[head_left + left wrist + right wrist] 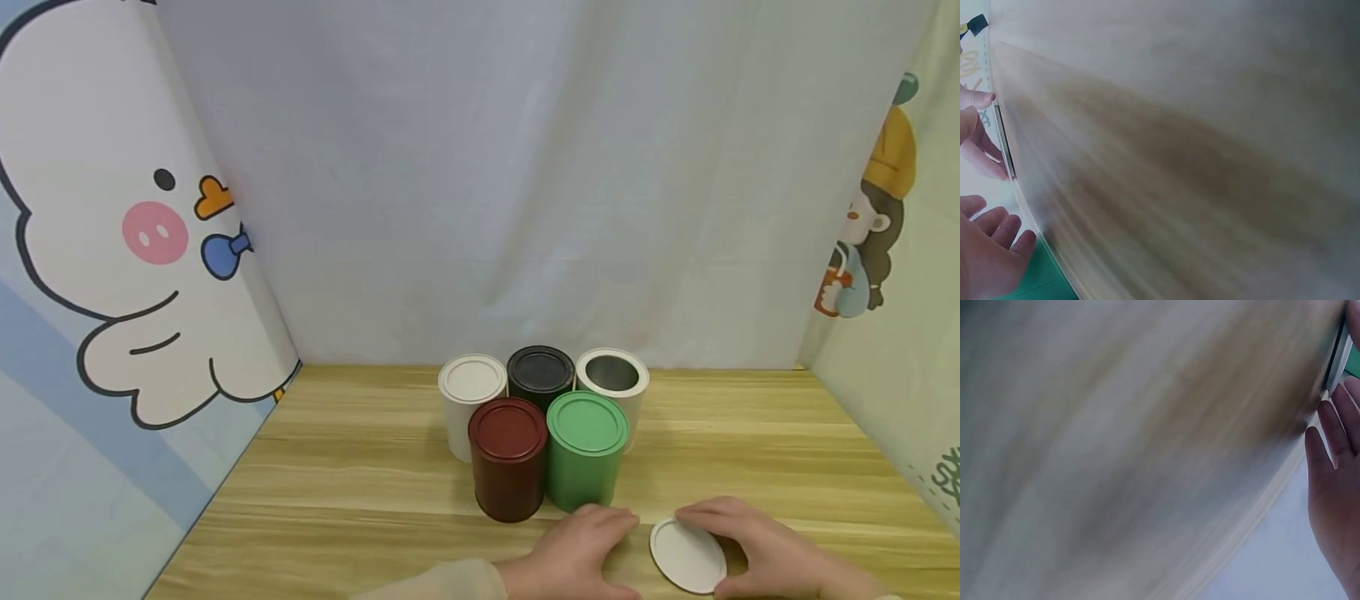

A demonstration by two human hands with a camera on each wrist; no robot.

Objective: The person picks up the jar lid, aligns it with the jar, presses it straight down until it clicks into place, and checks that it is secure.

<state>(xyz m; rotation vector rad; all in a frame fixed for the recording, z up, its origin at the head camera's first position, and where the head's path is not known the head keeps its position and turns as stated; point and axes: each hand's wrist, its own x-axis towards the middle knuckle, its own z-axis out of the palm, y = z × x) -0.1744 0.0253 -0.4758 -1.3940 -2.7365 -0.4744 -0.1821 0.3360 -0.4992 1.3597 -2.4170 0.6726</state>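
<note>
A round white lid lies on the wooden table near its front edge. My right hand holds the lid by its rim, with fingers along the far edge and the thumb at the near edge. In the left wrist view the lid's edge shows pinched between those fingers. Just left of the lid, my left hand rests flat on the table and holds nothing. Behind both hands stands an open white can with no lid.
Four lidded cans stand grouped with the open one: white, black, dark red and green. A white cloth hangs behind, and cartoon panels wall in the left and right sides. Both wrist views are mostly blurred tabletop.
</note>
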